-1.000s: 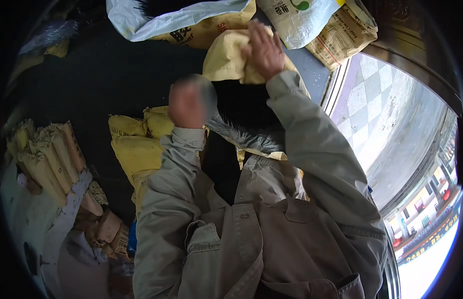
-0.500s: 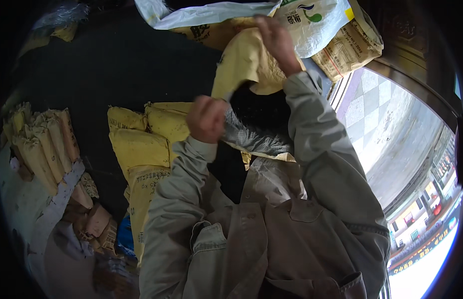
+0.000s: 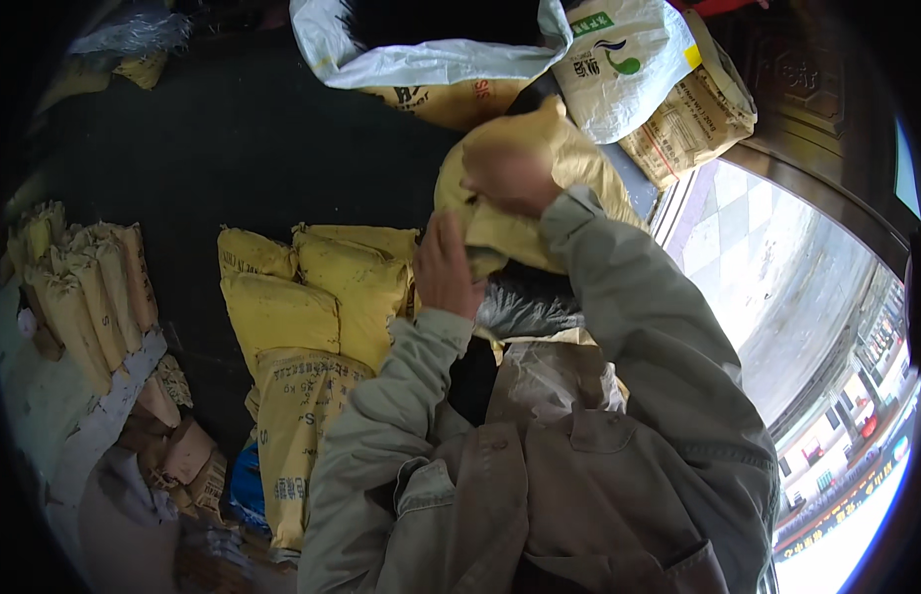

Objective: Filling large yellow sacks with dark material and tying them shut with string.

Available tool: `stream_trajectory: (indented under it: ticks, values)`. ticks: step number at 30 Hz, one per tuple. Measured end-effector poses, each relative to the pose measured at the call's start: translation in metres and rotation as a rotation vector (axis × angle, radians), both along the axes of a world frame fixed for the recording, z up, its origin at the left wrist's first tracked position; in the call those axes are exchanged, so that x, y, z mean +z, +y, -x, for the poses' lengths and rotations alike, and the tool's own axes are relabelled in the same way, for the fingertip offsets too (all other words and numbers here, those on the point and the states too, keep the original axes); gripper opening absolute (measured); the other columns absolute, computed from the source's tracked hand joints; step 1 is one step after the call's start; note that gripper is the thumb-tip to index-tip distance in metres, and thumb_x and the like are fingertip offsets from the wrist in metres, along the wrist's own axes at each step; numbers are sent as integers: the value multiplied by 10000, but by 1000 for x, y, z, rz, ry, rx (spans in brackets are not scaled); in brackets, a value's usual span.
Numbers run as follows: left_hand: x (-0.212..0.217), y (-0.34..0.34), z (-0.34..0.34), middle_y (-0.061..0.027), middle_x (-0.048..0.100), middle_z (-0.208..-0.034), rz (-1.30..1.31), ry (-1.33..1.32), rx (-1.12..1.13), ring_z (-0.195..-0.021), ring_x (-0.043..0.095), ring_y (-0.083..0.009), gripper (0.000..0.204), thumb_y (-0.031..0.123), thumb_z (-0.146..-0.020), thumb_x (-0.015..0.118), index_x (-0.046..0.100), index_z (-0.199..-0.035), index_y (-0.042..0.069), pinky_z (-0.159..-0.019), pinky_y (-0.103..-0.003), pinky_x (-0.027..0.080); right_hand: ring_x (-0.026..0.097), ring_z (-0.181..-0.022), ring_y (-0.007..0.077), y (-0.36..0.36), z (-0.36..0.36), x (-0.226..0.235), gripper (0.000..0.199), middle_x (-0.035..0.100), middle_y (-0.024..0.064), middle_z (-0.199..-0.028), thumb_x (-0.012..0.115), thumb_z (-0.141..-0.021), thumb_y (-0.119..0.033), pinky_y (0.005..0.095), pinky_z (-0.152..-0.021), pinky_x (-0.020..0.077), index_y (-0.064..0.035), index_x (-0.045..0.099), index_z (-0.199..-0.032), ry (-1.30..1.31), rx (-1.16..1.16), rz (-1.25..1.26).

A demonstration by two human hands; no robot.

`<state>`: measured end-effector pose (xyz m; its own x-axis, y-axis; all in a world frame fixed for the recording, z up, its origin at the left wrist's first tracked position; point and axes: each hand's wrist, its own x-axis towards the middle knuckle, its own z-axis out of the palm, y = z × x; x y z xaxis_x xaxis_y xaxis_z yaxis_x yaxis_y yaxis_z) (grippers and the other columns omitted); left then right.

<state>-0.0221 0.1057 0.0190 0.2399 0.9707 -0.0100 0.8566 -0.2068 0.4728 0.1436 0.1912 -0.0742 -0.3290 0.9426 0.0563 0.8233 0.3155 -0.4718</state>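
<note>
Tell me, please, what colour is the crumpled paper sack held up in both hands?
Yellow-tan, a mustard shade; the crumpled paper sack shows best in the head view.

Stacked yellow sacks (image 3: pixel 312 307) at left; white woven sack (image 3: pixel 619 59) at top; tan paper sacks (image 3: pixel 79 297) far left; tiled floor (image 3: pixel 777 287) right.

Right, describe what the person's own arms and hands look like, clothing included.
Both arms wear long sleeves of a loose grey-green jacket; the left sleeve and right sleeve end in plain cuffs at the wrists. The left hand and right hand are bare, with no gloves.
</note>
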Motion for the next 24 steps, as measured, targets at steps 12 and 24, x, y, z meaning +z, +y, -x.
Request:
stream_trajectory:
  ticks: [12,24]
  values:
    - [-18,-49,72,-130,587,-731,348,196,26,-643,566,-302,267,176,-669,602,578,-925,106,-546,-411,447,499,-1035,270,0,5,37,412,511,138,-1134,386,-863,-378,419,-936,323,-86,477,-1139,-294,61,443]
    - [-26,-44,76,-159,565,-677,341,15,-28,-589,549,-344,344,112,-704,559,534,-1046,96,-528,-417,446,349,-1201,158,-21,15,-31,477,379,67,-1298,323,-862,-420,414,-1032,145,-120,430,-1217,-127,-269,123]
